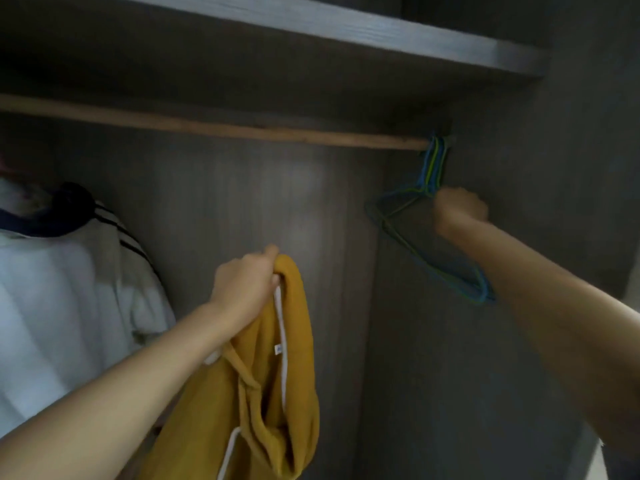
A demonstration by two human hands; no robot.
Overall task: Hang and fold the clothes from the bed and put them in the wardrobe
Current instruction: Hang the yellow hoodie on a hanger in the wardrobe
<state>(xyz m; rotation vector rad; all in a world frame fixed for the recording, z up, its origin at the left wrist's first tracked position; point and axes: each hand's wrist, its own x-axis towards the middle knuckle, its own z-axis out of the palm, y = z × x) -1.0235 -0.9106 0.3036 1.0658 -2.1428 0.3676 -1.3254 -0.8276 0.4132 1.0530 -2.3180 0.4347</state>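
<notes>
I face the inside of a grey wardrobe. My left hand (244,287) grips the top of a mustard-yellow garment (273,375) with white trim, which hangs down below the hand. My right hand (459,209) is closed around the necks of a bunch of blue and green wire hangers (433,237). Their hooks sit at the far right end of the wooden rail (214,124), and the bunch swings out to the left and down.
A white garment with dark stripes (69,289) hangs at the left of the wardrobe. A grey shelf (346,32) runs above the rail. The grey side panel (536,168) stands close behind the hangers on the right.
</notes>
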